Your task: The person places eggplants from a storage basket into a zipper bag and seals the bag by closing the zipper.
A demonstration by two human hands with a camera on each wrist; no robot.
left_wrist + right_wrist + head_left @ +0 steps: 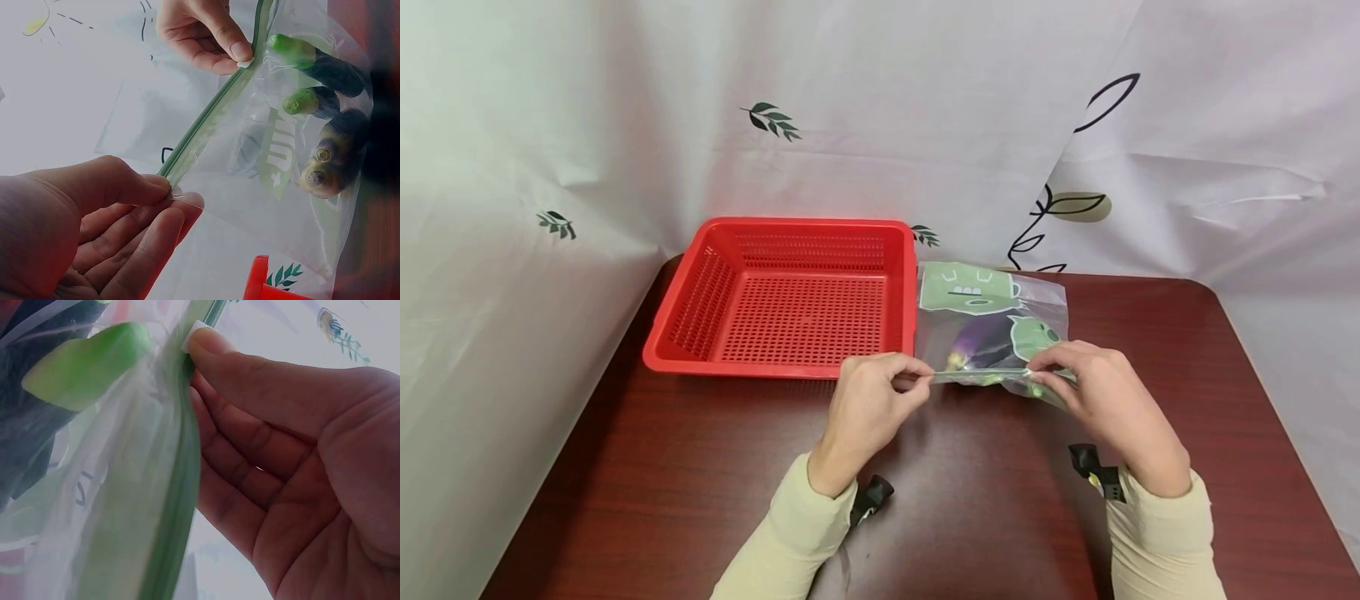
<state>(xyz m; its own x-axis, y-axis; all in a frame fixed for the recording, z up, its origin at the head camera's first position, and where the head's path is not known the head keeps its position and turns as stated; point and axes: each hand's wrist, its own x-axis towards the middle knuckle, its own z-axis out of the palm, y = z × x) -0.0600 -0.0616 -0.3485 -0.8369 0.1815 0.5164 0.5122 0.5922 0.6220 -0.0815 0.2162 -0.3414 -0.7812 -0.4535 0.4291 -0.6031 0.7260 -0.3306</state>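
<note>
A clear zip bag (1041, 298) with green printed pictures hangs upright between the hands, at the basket's right side. My left hand (867, 408) pinches one end of its green zip strip (203, 120) between thumb and finger. Farther along the strip, the right hand (1112, 404) pinches a small white slider (245, 63), its thumb on top. Inside the bag lie several dark, long vegetables (337, 75) that look like eggplants; some have green ends, others brownish ones, and a purple one (976, 335) shows in the head view. The plastic partly blurs them.
A red perforated basket (782, 369) stands on the left of the dark wooden table (970, 500), close to the left hand. White cloth (865, 100) with leaf prints hangs behind and at the sides. Black straps (871, 497) with cameras sit at both wrists.
</note>
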